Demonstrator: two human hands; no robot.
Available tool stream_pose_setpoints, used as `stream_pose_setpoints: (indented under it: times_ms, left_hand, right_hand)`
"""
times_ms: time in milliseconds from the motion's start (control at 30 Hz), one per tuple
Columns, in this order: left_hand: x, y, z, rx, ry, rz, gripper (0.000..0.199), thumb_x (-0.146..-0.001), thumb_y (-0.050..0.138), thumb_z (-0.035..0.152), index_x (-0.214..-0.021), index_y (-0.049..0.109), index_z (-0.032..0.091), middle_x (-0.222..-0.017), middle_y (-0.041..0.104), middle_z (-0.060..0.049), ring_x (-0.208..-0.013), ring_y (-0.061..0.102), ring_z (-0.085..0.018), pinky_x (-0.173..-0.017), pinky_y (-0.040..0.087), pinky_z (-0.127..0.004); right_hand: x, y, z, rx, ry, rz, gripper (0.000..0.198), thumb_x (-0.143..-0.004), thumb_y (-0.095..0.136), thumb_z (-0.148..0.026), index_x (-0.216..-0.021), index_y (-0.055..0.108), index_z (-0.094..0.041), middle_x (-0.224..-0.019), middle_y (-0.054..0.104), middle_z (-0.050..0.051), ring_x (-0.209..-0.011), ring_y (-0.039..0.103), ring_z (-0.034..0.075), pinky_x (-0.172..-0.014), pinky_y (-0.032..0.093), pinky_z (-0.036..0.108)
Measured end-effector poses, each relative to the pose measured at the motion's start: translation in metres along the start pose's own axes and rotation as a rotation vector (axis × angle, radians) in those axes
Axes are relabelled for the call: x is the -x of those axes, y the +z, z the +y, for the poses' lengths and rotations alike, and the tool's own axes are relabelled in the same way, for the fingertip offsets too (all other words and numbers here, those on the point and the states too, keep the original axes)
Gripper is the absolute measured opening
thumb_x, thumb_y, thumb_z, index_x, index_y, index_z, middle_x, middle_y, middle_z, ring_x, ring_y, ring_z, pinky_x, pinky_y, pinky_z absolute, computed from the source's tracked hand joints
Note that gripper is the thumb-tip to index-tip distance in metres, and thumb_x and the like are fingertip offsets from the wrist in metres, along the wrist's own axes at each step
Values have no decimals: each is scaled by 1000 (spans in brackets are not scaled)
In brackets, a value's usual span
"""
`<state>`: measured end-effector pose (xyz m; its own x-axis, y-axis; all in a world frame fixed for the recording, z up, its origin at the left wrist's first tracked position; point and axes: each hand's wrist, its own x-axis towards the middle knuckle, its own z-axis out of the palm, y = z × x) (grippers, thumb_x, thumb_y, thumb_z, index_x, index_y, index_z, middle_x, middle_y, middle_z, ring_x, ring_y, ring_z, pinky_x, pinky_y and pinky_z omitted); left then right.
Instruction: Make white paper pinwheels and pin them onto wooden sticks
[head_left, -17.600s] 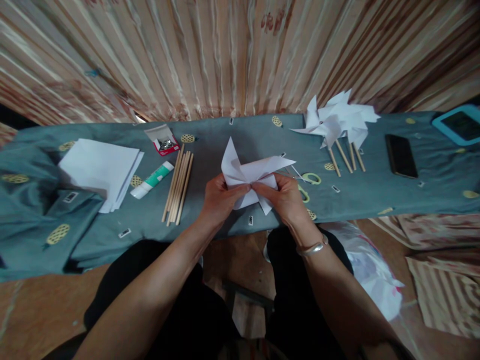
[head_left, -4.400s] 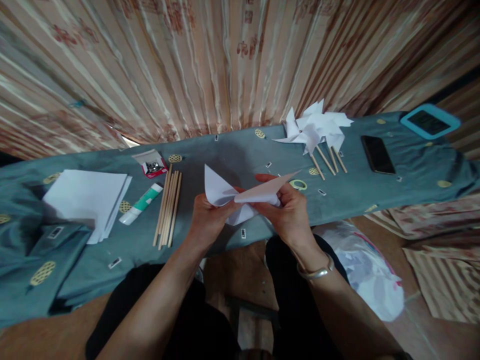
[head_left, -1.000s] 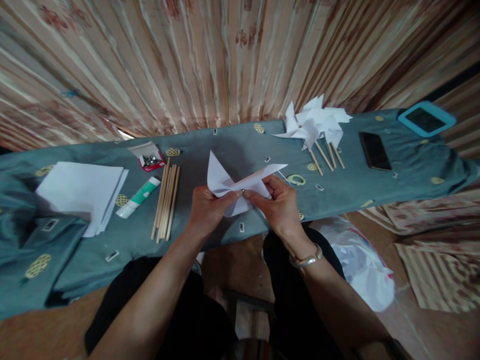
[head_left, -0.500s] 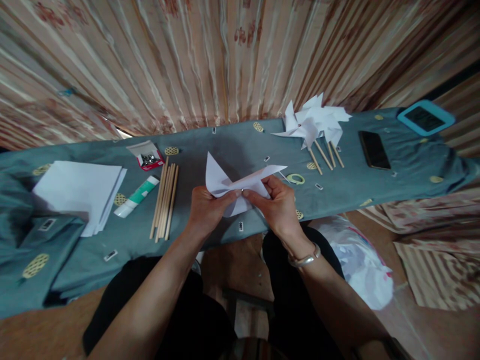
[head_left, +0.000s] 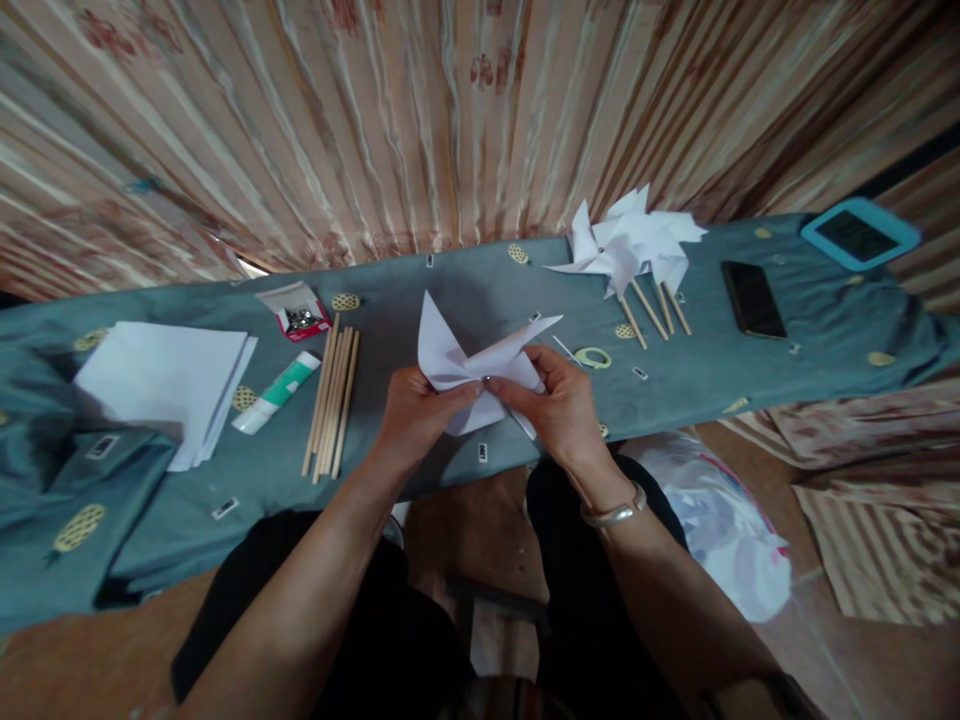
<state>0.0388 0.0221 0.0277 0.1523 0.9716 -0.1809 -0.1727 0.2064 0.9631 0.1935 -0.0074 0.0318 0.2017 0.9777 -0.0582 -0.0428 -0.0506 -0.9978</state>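
Note:
Between my hands is a white paper pinwheel (head_left: 442,345), its blades folded in toward the middle. My left hand (head_left: 416,410) is closed on its left side, the thumb pressed near the centre. From the right, my right hand (head_left: 559,400) grips it, with the thumb at a small shiny pin head (head_left: 487,379) in the centre. The fingers under the paper are hidden. Left of my hands lie several wooden sticks (head_left: 330,405) side by side. Beyond my right hand are scissors with a pale green handle (head_left: 592,358).
An open box of metal pins (head_left: 304,318), a glue tube (head_left: 277,392) and a stack of white paper (head_left: 165,380) lie on the left. Finished pinwheels on sticks (head_left: 634,245), a phone (head_left: 754,300) and a blue-framed device (head_left: 860,234) are on the right. A plastic bag (head_left: 731,530) sits on the floor.
The pinwheel has turned and tilted slightly between my hands, its right tip now lower and further left. Both hands keep their hold near the centre. The view has shifted a little.

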Motion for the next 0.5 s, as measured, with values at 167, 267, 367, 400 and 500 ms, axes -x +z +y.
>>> stream_pose_setpoints:
  times_ms: [167,267,367,400,500]
  left_hand:
    - [1,1,0,-43,-16,7,21,-54,85,25,-72,78,15,-72,76,-3,-64,68,-17,-63,54,-27]
    - [3,1,0,-42,-24,-1,22,-54,84,26,-71,77,14,-71,75,-3,-64,67,-17,-62,53,-27]
    - [4,2,1,-46,-41,-6,22,-54,84,27,-71,77,14,-71,75,-3,-64,67,-18,-62,52,-28]
    - [5,2,1,-47,-43,-5,23,-54,84,27,-72,77,14,-72,75,-3,-65,67,-18,-63,53,-29]
    - [6,2,1,-57,-41,-2,24,-55,83,28,-73,77,14,-73,75,-4,-66,68,-19,-64,53,-29]
  right_hand:
    - [-1,0,1,-17,12,4,34,-61,84,-33,-87,65,-20,-80,72,-1,-69,64,15,-62,54,30]
    - [0,0,0,-24,21,3,34,-61,83,-30,-89,66,-20,-79,72,-1,-68,64,15,-62,54,30]
    - [1,0,-1,-14,32,17,33,-61,83,-29,-88,65,-21,-77,71,-2,-66,64,15,-61,54,30]
    - [2,1,-1,-8,29,25,32,-62,83,-30,-86,64,-21,-77,72,-2,-65,64,15,-61,54,30]
    - [2,2,0,5,13,37,31,-63,82,-31,-86,64,-21,-79,72,-1,-67,65,16,-61,54,30]
